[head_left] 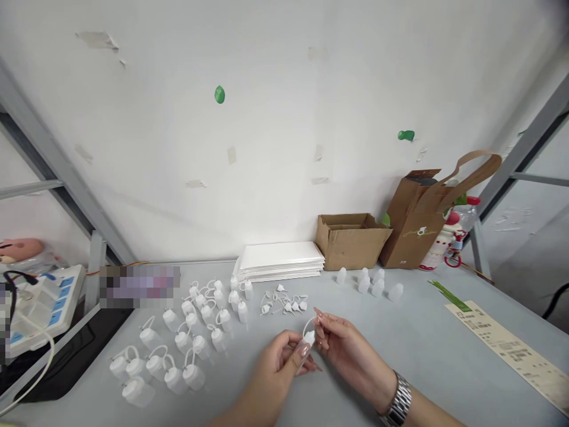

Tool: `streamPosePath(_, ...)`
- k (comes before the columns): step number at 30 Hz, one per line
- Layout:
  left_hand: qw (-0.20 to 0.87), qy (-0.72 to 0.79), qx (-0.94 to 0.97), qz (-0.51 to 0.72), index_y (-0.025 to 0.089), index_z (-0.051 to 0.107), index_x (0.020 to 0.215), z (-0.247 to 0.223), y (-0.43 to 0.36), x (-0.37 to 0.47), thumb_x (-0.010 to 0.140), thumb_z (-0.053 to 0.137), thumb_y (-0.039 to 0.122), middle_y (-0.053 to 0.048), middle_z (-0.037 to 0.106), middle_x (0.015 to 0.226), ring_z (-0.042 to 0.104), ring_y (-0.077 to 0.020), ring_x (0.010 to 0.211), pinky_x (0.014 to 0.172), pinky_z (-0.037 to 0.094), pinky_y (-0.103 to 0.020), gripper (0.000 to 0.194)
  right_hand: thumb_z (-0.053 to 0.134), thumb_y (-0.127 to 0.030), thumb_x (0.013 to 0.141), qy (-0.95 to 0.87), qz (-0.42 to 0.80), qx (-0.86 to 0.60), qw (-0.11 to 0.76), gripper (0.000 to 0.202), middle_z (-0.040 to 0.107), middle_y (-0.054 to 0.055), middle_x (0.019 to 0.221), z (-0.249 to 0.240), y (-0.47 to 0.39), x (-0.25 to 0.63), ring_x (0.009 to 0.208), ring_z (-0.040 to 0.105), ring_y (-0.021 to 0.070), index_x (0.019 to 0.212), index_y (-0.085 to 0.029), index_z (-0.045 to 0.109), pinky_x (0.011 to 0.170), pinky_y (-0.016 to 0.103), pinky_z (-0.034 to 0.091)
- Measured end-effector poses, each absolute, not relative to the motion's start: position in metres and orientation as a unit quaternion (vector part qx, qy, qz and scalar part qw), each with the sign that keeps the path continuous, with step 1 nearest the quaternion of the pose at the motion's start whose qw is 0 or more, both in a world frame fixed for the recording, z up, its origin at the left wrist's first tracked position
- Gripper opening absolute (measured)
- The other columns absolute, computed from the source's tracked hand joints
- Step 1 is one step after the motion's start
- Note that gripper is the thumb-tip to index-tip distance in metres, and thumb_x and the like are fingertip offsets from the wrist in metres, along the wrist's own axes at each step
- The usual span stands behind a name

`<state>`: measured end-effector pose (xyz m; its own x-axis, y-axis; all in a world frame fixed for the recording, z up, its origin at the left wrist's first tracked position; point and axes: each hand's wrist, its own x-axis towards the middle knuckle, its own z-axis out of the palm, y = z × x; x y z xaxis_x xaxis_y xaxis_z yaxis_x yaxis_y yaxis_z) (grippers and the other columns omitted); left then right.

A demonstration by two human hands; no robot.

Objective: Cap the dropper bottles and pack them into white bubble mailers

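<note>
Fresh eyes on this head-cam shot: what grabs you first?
Bottom centre, the left hand grips a small translucent bottle, with the right hand close beside it. Next, the crowd of similar bottles spread at left. Then, back right, the tall brown paper bag beside an open cardboard box.

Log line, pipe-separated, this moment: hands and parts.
left hand: holding small bottle | right hand: at its cap loop | loose caps: beyond hands | capped bottles: left side | bare bottles: right side

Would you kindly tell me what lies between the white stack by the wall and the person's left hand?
In the head view, a scatter of small white caps lies between the white stack and the left hand.
</note>
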<state>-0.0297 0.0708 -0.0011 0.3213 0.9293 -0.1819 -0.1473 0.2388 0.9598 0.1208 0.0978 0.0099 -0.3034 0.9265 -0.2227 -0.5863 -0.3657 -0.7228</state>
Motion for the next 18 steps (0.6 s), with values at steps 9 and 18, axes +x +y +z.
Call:
streamPosePath(9, 0.651, 0.42, 0.477, 0.415, 0.017, 0.059, 0.086, 0.001, 0.072, -0.032, 0.073, 0.062, 0.051, -0.001, 0.066, 0.071, 0.066, -0.0195, 0.077, 0.084, 0.049, -0.038, 0.037, 0.077, -0.034, 0.064, -0.33, 0.706, -0.385, 0.495, 0.024, 0.063, 0.002, 0.063, 0.02, 0.098, 0.124, 0.058, 0.051, 0.01, 0.06, -0.013, 0.065, 0.064, 0.025, 0.04)
streamPosePath(18, 0.644, 0.422, 0.468, 0.434, 0.016, 0.059, 0.086, 0.0, 0.072, -0.031, 0.071, 0.064, 0.051, -0.002, 0.065, 0.07, 0.066, -0.02, 0.076, 0.082, 0.05, -0.038, 0.038, 0.083, -0.028, 0.055, -0.314, 0.711, -0.366, 0.511, 0.022, 0.057, -0.001, 0.06, 0.019, 0.102, 0.129, 0.059, 0.047, 0.0086, 0.065, -0.013, 0.07, 0.063, 0.022, 0.04)
